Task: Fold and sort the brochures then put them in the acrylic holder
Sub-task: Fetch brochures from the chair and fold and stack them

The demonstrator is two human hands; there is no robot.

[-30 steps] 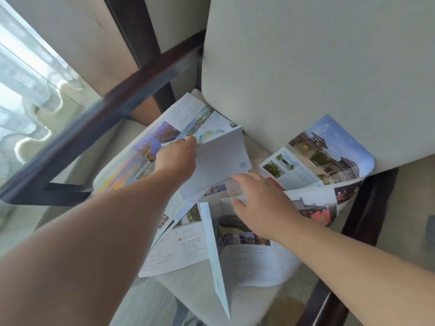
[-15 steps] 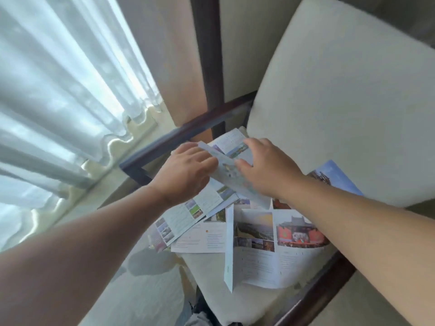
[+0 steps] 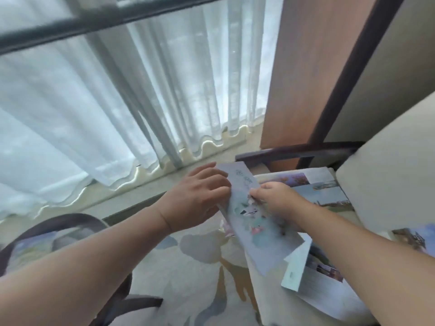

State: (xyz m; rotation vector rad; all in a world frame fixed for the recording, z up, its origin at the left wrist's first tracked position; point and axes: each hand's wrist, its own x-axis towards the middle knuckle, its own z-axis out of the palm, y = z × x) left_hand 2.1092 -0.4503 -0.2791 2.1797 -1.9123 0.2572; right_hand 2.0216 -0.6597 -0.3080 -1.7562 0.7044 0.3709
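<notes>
Both hands hold one folded brochure (image 3: 253,222), a long narrow strip printed pale blue. It is lifted just over the left edge of the chair seat (image 3: 268,300), running from far left to near right. The left hand (image 3: 195,196) grips its left long edge, fingers bent over the paper; the thumb is hidden below. The right hand (image 3: 275,198) pinches the right long edge, with the fingers curled tightly onto the printed face.

More brochures lie loose on the seat. An open one with landscape photos (image 3: 322,187) lies on the far side against the pale chair back (image 3: 388,175), and another spread sheet (image 3: 329,285) lies nearer, one flap standing up. A third peeks out at the right edge (image 3: 416,236).

White curtains (image 3: 117,102) hang at the far left, reaching the floor. A patterned rug (image 3: 188,267) covers the near floor, with a dark curved chair frame (image 3: 58,221) at the near left.
</notes>
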